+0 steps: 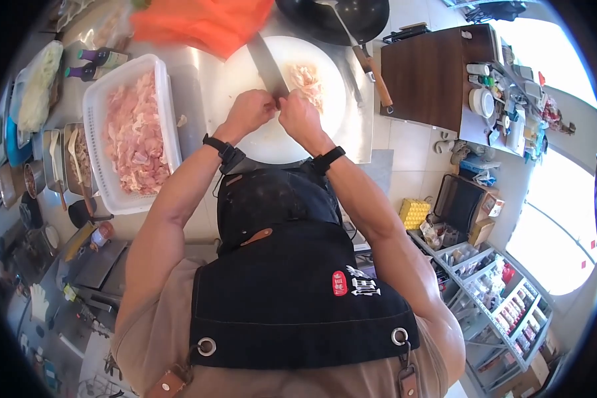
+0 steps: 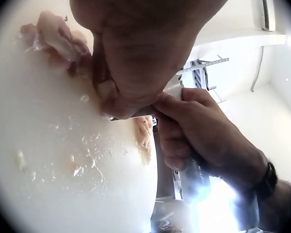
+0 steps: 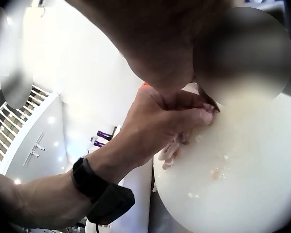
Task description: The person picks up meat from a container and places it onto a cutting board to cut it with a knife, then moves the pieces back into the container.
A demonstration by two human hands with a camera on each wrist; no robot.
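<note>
My right hand grips a broad-bladed kitchen knife, its handle hidden in the fist and its blade slanting away over the round white cutting board. Close beside it, my left hand pinches a small piece of raw meat at the blade's edge, low over the board. More pale pink raw meat lies next to the left hand, partly hidden by it in the head view. Right of the blade sits a small pile of cut meat.
A white plastic basket full of raw meat stands left of the board. An orange bag lies behind, with a black wok and a wooden-handled utensil at the back right. Purple-capped bottles lie behind the basket.
</note>
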